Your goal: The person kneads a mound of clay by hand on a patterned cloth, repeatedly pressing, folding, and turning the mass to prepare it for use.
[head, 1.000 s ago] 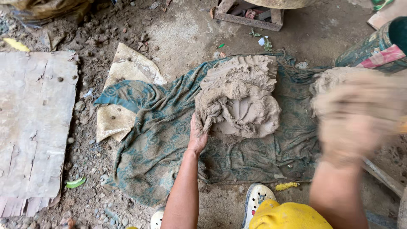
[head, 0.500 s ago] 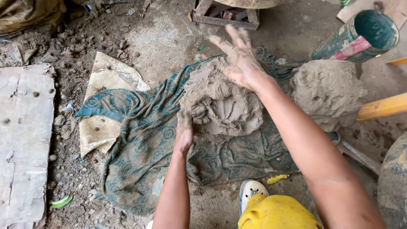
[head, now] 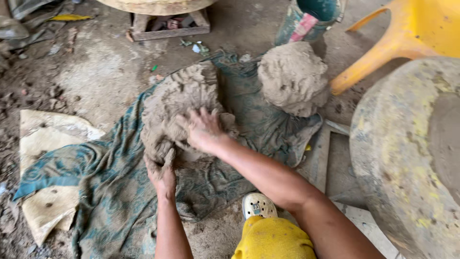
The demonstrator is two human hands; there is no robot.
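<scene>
A flattened, folded slab of wet grey clay (head: 179, 98) lies on a muddy teal patterned cloth (head: 110, 192) spread over the dirt floor. My left hand (head: 162, 173) grips the slab's near edge, fingers curled into the clay. My right hand (head: 203, 129) presses flat on the slab's near right part, fingers spread, coated in clay. A second, rounded lump of clay (head: 292, 76) sits on the cloth's far right corner, apart from both hands.
A large clay-smeared round vessel (head: 407, 153) fills the right side. A yellow plastic stool leg (head: 383, 48) and a green cylinder (head: 306, 19) stand behind the lump. A wooden frame (head: 167, 24) lies at the top. Tan sheet (head: 48, 134) at left. My white shoe (head: 258, 206) is near.
My right hand came down from above the slab and now presses on it. The view shifted right, bringing the round vessel and stool into sight. My left hand stays on the slab's edge.
</scene>
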